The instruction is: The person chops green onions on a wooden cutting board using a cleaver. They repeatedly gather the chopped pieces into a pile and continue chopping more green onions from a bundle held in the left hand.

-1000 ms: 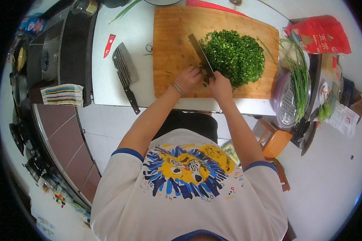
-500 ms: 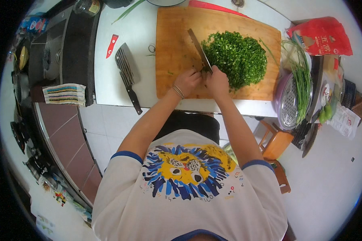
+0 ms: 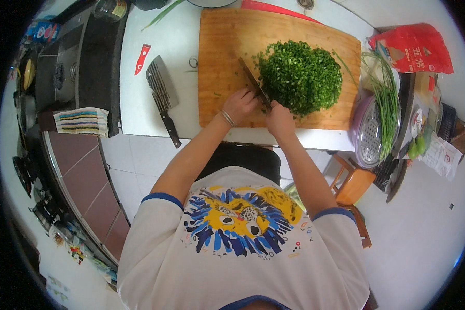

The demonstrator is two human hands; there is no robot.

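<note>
My right hand [image 3: 280, 120] is closed around the handle of a kitchen knife [image 3: 252, 78], whose blade points away and to the left over a wooden cutting board [image 3: 219, 46]. Close against the blade's left side, my left hand [image 3: 240, 106] has its fingers curled down. Whatever lies beneath those fingertips is hidden. A large heap of chopped green onions [image 3: 300, 77] covers the board to the right of the knife. Some tiny green bits lie scattered left of the blade.
Left of the board lie a slotted cleaver [image 3: 161, 93] and a small red-handled tool [image 3: 142, 59]. Whole green onions [image 3: 386, 113] rest across a purple-rimmed colander [image 3: 366, 142] on the right. Behind it stands a red bag [image 3: 413, 47]. A wooden stool [image 3: 354, 183] is below.
The knife and my right hand have come nearer to me, and the blade lies lower over the board. My left hand stays almost in place beside it.
</note>
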